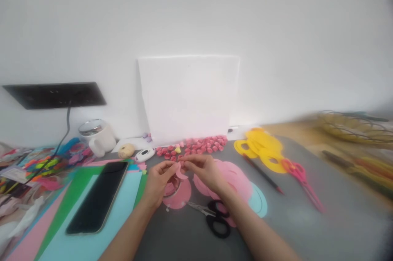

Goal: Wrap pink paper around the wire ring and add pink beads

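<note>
Both hands meet over the grey mat, fingertips close together. My left hand (159, 181) pinches a curved pink paper strip (181, 172). From the other side, my right hand (204, 169) has its thumb and fingers closed on the strip's upper end, where it seems to be curled; the fingers partly hide it. Beneath the left hand lies a pink paper disc (179, 197) with a ring-like item partly covered. Black-handled scissors (217, 222) lie just below the right wrist. Several small rolled pink paper flowers (199, 145) are grouped beyond the fingertips.
A phone (98, 197) rests on coloured paper sheets at left, near a white mug (100, 138). Pink paper circles (236, 181), yellow cut-outs (265, 146), a pencil (264, 175) and pink scissors (303, 181) lie right. A white board (188, 99) leans on the wall.
</note>
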A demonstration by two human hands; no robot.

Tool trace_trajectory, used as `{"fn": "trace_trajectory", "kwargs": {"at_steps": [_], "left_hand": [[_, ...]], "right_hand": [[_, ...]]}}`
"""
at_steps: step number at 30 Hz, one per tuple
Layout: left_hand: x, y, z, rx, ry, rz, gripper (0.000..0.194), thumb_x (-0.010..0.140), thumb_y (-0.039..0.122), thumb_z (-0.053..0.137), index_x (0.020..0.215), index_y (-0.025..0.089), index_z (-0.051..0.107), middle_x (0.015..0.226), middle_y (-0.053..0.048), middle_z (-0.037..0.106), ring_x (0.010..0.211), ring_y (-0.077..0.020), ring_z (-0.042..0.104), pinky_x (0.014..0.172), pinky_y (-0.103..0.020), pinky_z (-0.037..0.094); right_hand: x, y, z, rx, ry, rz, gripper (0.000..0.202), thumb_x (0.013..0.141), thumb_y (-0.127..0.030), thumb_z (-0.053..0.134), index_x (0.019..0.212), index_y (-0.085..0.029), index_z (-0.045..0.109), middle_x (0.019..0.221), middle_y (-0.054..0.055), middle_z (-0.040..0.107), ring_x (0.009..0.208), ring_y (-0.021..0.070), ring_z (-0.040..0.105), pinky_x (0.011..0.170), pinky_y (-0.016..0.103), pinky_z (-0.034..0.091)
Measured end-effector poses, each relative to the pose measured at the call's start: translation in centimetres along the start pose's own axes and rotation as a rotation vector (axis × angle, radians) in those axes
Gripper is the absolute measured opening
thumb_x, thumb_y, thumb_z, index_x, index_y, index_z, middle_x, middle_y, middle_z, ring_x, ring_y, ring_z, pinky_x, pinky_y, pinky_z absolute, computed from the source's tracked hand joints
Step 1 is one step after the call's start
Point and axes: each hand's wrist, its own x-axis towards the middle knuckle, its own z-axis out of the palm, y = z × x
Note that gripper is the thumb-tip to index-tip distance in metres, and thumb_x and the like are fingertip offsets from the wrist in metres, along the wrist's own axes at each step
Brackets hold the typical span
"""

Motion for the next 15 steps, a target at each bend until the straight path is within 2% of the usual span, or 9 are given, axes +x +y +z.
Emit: {"fn": "trace_trajectory", "kwargs": {"at_steps": [4, 10, 15], "left_hand": [[-0.12, 0.14, 0.14, 0.025, 0.009, -0.011, 0.028, 0.062, 0.037, 0.073, 0.071, 0.011, 0.066, 0.064, -0.005, 0.065, 0.042, -0.0096, 0.051, 0.042, -0.022, 0.038], [-0.35, 0.4, 0.27, 0.105, -0.021, 0.01, 0.027, 0.067, 0.04, 0.068, 0.069, 0.013, 0.066, 0.054, -0.002, 0.062, 0.044, -0.0124, 0.054, 0.044, -0.023, 0.042], [-0.2, 0.18, 0.14, 0.139, 0.011, 0.028, 0.029, 0.066, 0.041, 0.068, 0.073, 0.013, 0.066, 0.055, -0.002, 0.063, 0.043, -0.014, 0.056, 0.045, -0.024, 0.045]], "right_hand": [[-0.02, 0.22, -0.02, 0.034, 0.005, 0.0, 0.017, 0.07, -0.031, 0.067, 0.079, -0.017, 0.07, 0.064, 0.001, 0.065, 0.061, 0.0134, 0.06, 0.063, 0.028, 0.049], [-0.02, 0.26, -0.06, 0.042, 0.027, -0.023, 0.018, 0.063, -0.033, 0.074, 0.068, -0.017, 0.067, 0.066, 0.001, 0.064, 0.059, 0.0132, 0.058, 0.059, 0.027, 0.049], [-0.02, 0.25, -0.03, 0.004, 0.016, -0.01, 0.017, 0.067, -0.033, 0.07, 0.076, -0.018, 0.069, 0.069, 0.002, 0.064, 0.063, 0.0136, 0.059, 0.06, 0.027, 0.05]]}}
